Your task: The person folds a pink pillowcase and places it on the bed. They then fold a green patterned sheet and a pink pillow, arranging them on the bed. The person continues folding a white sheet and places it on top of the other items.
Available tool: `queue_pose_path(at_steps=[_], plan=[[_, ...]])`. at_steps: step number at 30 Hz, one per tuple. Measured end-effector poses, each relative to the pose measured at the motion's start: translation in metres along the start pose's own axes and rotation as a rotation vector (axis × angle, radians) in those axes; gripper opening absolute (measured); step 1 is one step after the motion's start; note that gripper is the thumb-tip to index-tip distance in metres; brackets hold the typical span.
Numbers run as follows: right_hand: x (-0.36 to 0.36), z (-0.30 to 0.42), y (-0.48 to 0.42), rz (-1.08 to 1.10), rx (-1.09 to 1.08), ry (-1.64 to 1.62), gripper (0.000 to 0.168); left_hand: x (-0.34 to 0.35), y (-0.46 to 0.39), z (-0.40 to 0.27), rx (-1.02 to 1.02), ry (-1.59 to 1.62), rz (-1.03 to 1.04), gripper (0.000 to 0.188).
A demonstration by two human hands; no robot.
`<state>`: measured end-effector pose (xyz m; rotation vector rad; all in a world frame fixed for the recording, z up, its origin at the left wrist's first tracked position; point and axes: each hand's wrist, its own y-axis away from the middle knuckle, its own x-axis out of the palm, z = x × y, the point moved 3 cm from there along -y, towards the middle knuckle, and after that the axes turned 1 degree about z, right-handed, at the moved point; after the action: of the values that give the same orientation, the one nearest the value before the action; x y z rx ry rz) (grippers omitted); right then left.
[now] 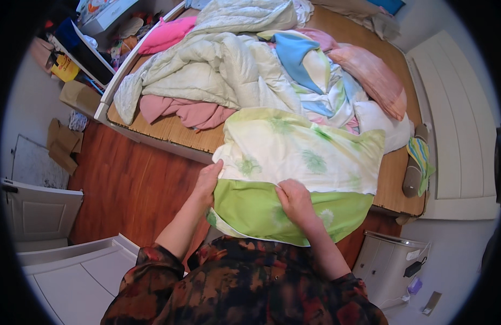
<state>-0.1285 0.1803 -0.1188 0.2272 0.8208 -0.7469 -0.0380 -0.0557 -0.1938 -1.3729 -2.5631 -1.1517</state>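
Observation:
A white and green pillowcase [311, 160] with printed flowers lies partly on the bed's near edge and hangs towards my body. A plain green part of the cloth shows below a white seam or edge. At the cloth's left side, my left hand [209, 178] grips its edge between thumb and fingers. My right hand [295, 199] pinches the same edge line near the middle, its fingers curled over the green part. Whether anything is inside the cloth cannot be told.
The bed's woven mat [181, 138] carries a pale quilt [218, 69], a pink blanket [185, 109], a bright pink pillow [167, 35], a peach pillow [372, 77], a white pillow [390, 126] and crumpled sheets [303, 57]. A bedside cabinet [384, 264] stands right, a white door [47, 211] left.

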Motion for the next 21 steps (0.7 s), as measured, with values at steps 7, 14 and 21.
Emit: queue_pose_path(at_steps=[7, 14, 21], plan=[[0.026, -0.028, 0.014, 0.086, 0.086, 0.003, 0.013, -0.041, 0.002, 0.013, 0.008, 0.111, -0.267, 0.031], [0.022, 0.026, 0.000, 0.069, -0.216, 0.013, 0.019, -0.079, -0.002, 0.003, 0.113, -0.141, -0.189, 0.022], [0.033, 0.004, -0.018, -0.118, -0.098, 0.294, 0.038, -0.095, 0.001, -0.023, 0.403, -0.401, -0.323, 0.021]])
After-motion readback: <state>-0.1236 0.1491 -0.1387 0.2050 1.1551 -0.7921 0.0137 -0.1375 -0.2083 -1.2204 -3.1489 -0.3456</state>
